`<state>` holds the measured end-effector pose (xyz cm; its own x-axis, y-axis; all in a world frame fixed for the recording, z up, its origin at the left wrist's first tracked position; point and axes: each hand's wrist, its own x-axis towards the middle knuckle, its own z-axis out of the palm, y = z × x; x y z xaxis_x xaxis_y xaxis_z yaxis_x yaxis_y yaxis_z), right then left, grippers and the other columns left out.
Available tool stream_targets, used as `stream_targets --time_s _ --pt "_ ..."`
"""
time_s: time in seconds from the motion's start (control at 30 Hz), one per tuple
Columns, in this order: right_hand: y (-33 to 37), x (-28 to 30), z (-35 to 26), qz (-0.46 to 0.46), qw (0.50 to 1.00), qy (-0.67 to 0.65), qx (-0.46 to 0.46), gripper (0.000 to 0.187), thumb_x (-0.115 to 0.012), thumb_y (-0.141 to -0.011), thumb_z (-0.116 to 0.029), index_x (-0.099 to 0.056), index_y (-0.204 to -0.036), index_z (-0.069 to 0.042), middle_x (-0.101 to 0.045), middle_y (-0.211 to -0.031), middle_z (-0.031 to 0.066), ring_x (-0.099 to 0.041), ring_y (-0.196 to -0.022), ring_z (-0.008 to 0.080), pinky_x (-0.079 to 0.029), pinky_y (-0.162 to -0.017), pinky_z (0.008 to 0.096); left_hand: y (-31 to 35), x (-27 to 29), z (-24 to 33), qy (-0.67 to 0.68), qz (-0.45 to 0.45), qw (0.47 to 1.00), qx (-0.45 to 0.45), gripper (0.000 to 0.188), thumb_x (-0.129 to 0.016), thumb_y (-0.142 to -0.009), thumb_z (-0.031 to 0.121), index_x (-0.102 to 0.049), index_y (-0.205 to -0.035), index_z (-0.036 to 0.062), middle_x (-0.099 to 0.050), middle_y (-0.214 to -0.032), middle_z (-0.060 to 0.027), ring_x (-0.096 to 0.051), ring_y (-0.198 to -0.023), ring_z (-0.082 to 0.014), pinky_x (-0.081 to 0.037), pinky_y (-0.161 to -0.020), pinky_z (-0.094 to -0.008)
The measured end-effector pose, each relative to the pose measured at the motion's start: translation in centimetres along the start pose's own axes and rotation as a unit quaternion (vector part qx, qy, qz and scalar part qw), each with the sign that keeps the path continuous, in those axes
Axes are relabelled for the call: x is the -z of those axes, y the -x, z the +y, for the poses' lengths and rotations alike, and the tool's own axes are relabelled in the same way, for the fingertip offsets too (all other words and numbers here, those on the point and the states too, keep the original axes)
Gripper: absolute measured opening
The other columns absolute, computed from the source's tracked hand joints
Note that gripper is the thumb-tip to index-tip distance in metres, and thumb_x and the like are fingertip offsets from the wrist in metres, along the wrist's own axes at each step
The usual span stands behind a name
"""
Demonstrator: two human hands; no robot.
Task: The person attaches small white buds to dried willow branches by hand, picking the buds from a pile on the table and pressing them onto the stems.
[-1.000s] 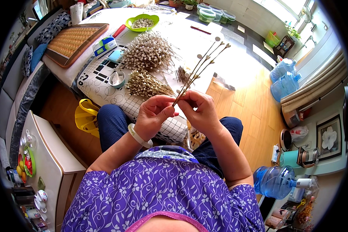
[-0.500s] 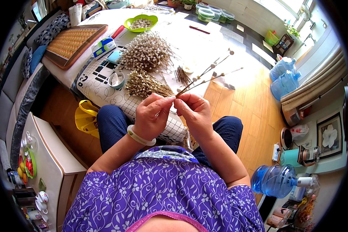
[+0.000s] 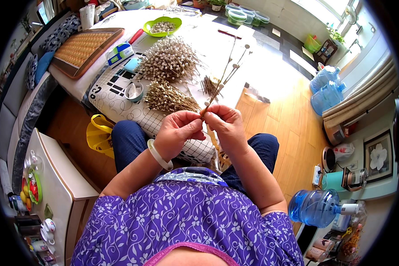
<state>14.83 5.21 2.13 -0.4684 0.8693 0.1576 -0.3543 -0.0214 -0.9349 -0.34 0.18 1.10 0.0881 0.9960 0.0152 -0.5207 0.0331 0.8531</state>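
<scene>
Both hands, left hand (image 3: 178, 133) and right hand (image 3: 226, 128), pinch the thin budded stems (image 3: 224, 75) at their base; twisting too hard could snap them or shed buds.

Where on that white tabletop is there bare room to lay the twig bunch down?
Bare: the sunlit stretch of table, right of the white-tipped bundle and below the red pen. Crowded: the near-left corner, with brown bundle and small cup.

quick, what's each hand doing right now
Left hand: closed, pinching the base of the budded twigs.
Right hand: closed on the same twigs' base.
</scene>
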Motion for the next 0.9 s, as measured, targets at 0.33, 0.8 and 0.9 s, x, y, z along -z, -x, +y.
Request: stream_targets --time_s 0.33,0.8,0.9 --pt "-0.3 0.5 0.1 0.010 0.998 0.051 -0.023 0.009 -0.057 -0.082 -0.007 -0.059 -0.080 0.001 -0.060 -0.071 0.0003 -0.053 -0.062 0.0034 -0.043 -0.055 0.0171 -0.7 0.3 0.3 -0.079 -0.011 0.997 -0.006 0.012 -0.060 -0.082 0.006 -0.061 -0.091 -0.0018 -0.062 -0.074 -0.0066 -0.060 -0.060 -0.0119 -0.052 -0.057 -0.0235" --pt "-0.2 0.9 0.8 0.026 0.997 0.071 -0.006 0.009 -0.059 -0.082 -0.010 -0.060 -0.082 -0.001 -0.058 -0.069 0.0009 -0.051 -0.058 0.0048 -0.041 -0.053 0.0174 -1.1 -0.5 -0.8 -0.411 0.044 0.881 -0.229 0.006 -0.062 -0.081 0.004 -0.061 -0.082 -0.0014 -0.059 -0.071 -0.0032 -0.057 -0.061 -0.0073 -0.046 -0.056 -0.0191" --pt "-0.5 1.0 0.6 0.035 0.999 0.014 -0.005 0.010 -0.058 -0.083 -0.012 -0.058 -0.079 -0.003 -0.056 -0.066 -0.0024 -0.048 -0.057 0.0021 -0.038 -0.050 0.0170 -1.1 -0.6 -0.5 -0.137 0.022 0.989 -0.041 0.011 -0.061 -0.082 0.009 -0.061 -0.087 -0.0014 -0.060 -0.072 -0.0049 -0.059 -0.063 -0.0102 -0.049 -0.058 -0.0212"
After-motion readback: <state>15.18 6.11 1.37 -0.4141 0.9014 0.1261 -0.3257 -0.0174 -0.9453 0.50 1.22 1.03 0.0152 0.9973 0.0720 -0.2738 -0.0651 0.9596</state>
